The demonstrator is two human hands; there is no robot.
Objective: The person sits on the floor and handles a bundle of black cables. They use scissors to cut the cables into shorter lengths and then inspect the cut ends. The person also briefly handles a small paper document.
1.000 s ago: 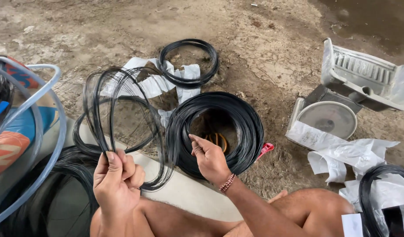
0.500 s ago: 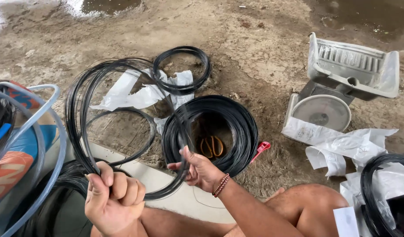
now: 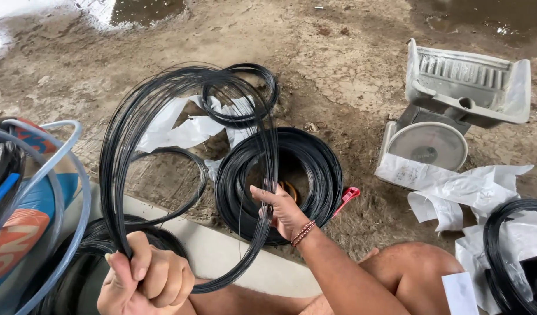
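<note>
Gripping the lower left of a big loop of thin black wire [image 3: 163, 111], the left hand [image 3: 146, 283] sits at the bottom of the frame, fist closed tight round the bundled strands. Right hand [image 3: 283, 210], centre frame, has fingers pinched narrow on the loop's right side, strands running up past the fingertips. Loop stands upright between the two hands, long axis tilted up toward the upper middle of the frame; its top rises above and between them, so the left hand anchors the base and the right hand is the nearer to the free run of strands. Behind the right hand lies a thick black coil [image 3: 280, 175] on the dirt ground [image 3: 350, 87], a smaller wire ring [image 3: 242, 93] above it on torn white paper [image 3: 186, 128]. Grey scale [image 3: 455, 111] at upper right. Against the frame half a second back: loop is taller and narrower, right hand has moved up its side, left fist lower.
</note>
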